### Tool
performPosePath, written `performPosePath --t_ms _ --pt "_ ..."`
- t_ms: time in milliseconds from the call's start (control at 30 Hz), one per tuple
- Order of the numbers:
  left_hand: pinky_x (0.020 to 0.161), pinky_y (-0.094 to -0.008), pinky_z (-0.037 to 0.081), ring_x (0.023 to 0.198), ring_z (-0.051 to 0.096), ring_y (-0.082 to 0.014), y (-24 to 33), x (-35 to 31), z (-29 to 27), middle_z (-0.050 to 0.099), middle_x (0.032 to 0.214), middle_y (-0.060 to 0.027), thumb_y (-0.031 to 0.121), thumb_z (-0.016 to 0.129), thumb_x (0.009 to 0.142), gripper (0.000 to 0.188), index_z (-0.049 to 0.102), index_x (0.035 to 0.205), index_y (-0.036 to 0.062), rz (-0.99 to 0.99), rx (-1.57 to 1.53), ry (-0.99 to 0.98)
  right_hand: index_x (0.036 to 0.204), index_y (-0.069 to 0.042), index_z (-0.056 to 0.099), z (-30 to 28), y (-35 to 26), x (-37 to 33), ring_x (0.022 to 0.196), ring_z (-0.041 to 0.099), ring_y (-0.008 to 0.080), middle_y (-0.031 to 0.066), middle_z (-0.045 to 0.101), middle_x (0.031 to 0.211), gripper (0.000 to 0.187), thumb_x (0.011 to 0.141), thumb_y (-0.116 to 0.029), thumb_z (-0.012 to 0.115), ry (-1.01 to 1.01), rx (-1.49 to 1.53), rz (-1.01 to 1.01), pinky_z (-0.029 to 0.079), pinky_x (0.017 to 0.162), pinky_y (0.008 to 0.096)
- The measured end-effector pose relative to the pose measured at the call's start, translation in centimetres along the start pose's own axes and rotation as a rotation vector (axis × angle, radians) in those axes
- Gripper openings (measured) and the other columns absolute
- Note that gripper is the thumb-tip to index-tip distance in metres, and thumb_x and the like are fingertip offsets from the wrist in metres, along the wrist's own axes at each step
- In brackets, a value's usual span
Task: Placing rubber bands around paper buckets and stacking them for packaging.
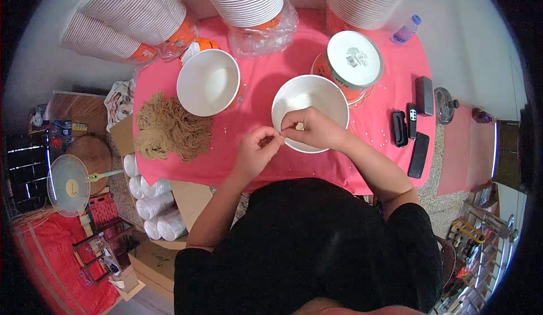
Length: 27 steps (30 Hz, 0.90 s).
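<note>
My left hand [255, 152] and my right hand [318, 129] meet at their fingertips, both closed in a pinch. Whatever lies between the fingers is too small to make out. My right hand is over the near part of a round white paper tub [313, 91]; the left hand is just outside its lower left rim. A second white tub [208, 83] lies tipped toward me at the upper left. Left of my hands rests a loose pile of tan strings [172, 127]. Small white specks like beads [376, 136] are scattered on the pink cloth.
Tall stacks of nested paper tubs [243, 1] line the table's back. An upturned tub [355, 60] stands at the right rear, near a small bottle [406, 29]. Black cases [418, 155] lie right on the pink tablecloth [254, 103]. A fan [69, 185] stands at left.
</note>
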<state>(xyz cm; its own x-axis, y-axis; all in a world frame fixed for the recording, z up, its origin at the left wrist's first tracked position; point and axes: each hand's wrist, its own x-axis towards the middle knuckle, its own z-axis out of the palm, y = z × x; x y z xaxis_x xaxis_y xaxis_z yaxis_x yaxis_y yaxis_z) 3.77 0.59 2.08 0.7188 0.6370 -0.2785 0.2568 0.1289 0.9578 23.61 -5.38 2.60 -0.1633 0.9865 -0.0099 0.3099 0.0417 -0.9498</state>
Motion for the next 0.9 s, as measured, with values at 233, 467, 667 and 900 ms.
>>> performPosePath --t_ms 233,467,667,900 --pt "0.063 -0.0217 0.047 0.071 0.058 -0.0057 -0.2 -0.1 0.9 0.065 0.079 -0.0014 0.004 0.065 0.087 0.006 0.065 0.090 -0.0006 0.228 0.231 0.245 0.090 0.003 0.064 0.4 1.0 0.3 0.072 0.058 0.0084 0.0034 0.064 0.076 0.013 0.091 -0.009 0.060 -0.077 0.188 0.112 0.048 0.065 0.0253" --pt "0.051 -0.0209 0.041 0.060 0.053 -0.0054 -0.7 -0.2 0.8 0.060 0.072 -0.0026 0.002 0.061 0.088 0.008 0.063 0.096 -0.0009 0.047 -0.088 0.201 0.086 0.000 0.065 -0.1 0.3 0.8 0.059 0.050 0.0058 0.0000 0.056 0.064 0.017 0.092 -0.015 0.060 -0.208 0.581 0.419 0.041 0.055 0.0216" --pt "0.045 -0.0206 0.035 0.053 0.047 -0.0058 -0.4 0.3 0.4 0.054 0.067 -0.0005 0.005 0.057 0.091 0.003 0.057 0.092 0.0024 -0.032 -0.248 0.097 0.086 -0.002 0.065 1.1 1.2 0.4 0.067 0.055 0.0067 0.0013 0.063 0.074 0.009 0.087 -0.010 0.065 -0.042 0.426 0.161 0.044 0.061 0.0215" --pt "0.043 -0.0212 0.032 0.052 0.046 -0.0074 -0.1 0.5 0.0 0.056 0.070 -0.0039 0.008 0.057 0.088 0.004 0.057 0.088 0.0039 -0.238 -0.575 0.072 0.088 -0.001 0.063 1.9 0.9 -0.1 0.076 0.058 0.0081 0.0016 0.064 0.078 0.003 0.085 -0.001 0.064 0.073 0.261 -0.018 0.046 0.069 0.0231"
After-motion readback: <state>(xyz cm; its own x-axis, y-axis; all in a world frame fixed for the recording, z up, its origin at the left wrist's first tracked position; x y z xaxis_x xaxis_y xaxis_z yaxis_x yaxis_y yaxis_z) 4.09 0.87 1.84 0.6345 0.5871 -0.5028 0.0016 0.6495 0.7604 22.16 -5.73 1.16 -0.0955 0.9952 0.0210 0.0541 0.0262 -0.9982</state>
